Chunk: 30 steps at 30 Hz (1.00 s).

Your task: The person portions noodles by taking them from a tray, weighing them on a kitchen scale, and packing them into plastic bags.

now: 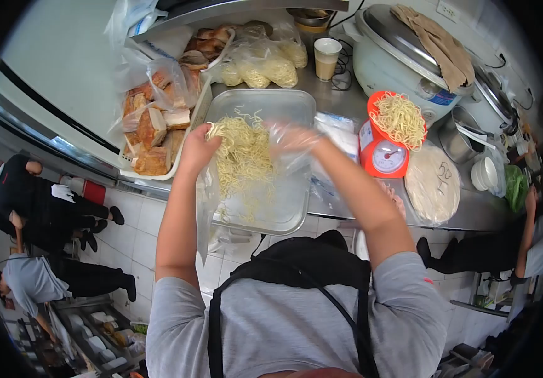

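Pale yellow noodles (243,154) hang in a loose tangle between my two hands, over a clear plastic tray (290,205). My left hand (200,150) is closed at the left edge of the tangle, its fingertips gripping noodles. Below that hand hangs a strip of clear plastic film (206,211). On the other side, my right hand (298,140) is smeared by motion, with thin clear plastic around it; its fingers cannot be made out. To the right, a red kitchen scale (385,142) bears a heap of noodles (400,120).
Roasted meat pieces (152,129) fill a white bin at left. Bagged noodles (259,66) and a paper cup (327,60) stand behind the tray. A big rice cooker (378,72) and a wrapped round stack (432,186) sit right. Several people work nearby.
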Each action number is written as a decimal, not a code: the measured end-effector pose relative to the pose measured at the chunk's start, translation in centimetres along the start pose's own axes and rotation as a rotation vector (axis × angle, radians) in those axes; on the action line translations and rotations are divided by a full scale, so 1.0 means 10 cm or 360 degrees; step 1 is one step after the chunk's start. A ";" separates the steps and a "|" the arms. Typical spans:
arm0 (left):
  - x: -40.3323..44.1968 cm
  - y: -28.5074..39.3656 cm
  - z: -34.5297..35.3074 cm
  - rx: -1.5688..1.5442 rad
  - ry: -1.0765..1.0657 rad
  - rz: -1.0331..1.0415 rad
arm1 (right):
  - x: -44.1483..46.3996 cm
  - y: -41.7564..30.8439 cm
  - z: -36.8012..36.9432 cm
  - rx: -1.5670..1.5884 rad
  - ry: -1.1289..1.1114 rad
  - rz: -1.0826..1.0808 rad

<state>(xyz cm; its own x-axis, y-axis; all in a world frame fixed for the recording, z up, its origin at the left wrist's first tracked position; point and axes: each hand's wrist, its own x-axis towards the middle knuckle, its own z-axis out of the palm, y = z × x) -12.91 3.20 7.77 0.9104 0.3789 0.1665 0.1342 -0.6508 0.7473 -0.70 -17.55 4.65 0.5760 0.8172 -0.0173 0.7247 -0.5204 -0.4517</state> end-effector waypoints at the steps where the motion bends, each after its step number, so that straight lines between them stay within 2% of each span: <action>1: -0.02 0.00 -0.05 -0.0147 -0.0011 -0.0014 | 0.19 -0.02 0.34 -0.0120 -0.0043 0.0069; 4: -0.14 0.06 -0.16 -0.0514 -0.0009 -0.0099 | 0.53 -0.13 1.10 -0.0163 0.0013 0.0305; 7: -0.17 -0.05 -0.28 -0.0591 0.0051 -0.0113 | 0.66 -0.11 1.35 0.0052 0.0194 0.0441; 8: -0.14 -0.22 -0.29 -0.0594 0.0029 -0.0126 | 0.46 -0.17 1.13 0.0104 0.0159 0.0246; 11: -0.16 -0.47 -0.32 -0.0403 -0.0207 -0.0304 | 0.35 0.16 1.28 -0.0174 0.0459 -0.0370; 14: -0.17 -0.58 -0.28 0.0139 -0.0207 -0.0269 | 0.42 0.05 0.75 -0.0125 0.0141 0.0088; 16: -0.10 -0.46 -0.24 0.0100 -0.0192 -0.0083 | 0.42 0.04 0.42 0.0103 0.0518 -0.0112; 18: -0.01 -0.27 -0.16 -0.0064 -0.0182 0.0078 | 0.33 -0.24 -0.21 -0.0003 0.0689 -0.0361; 20: 0.08 0.00 -0.01 -0.0354 -0.0181 0.0217 | 0.27 -0.52 -0.69 -0.0116 0.0830 -0.0390; 22: 0.09 0.38 0.12 -0.0590 -0.0288 0.0173 | 0.11 -0.77 -1.07 0.0113 0.0879 -0.0382; 24: 0.18 0.55 0.31 -0.0750 -0.0335 0.0216 | 0.14 -0.84 -1.35 0.0042 0.0954 -0.0443; 26: 0.32 0.50 0.61 -0.0836 -0.0317 0.0348 | 0.12 -0.83 -1.56 -0.0155 0.1156 -0.0700; 29: 0.44 0.34 0.83 -0.0596 -0.0384 0.0209 | 0.36 -0.53 -1.86 0.0355 0.1166 -0.1472; 30: 0.47 0.25 0.89 -0.0615 -0.0371 0.0173 | 0.18 -0.60 -1.99 0.0119 0.1282 -0.1256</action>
<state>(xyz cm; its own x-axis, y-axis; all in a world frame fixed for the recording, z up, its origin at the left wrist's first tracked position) -4.84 -2.56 4.66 0.9808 0.1351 0.1407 -0.0820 -0.3689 0.9258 3.51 -17.86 25.06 0.0630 0.4990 0.8643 0.9849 0.1090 -0.1347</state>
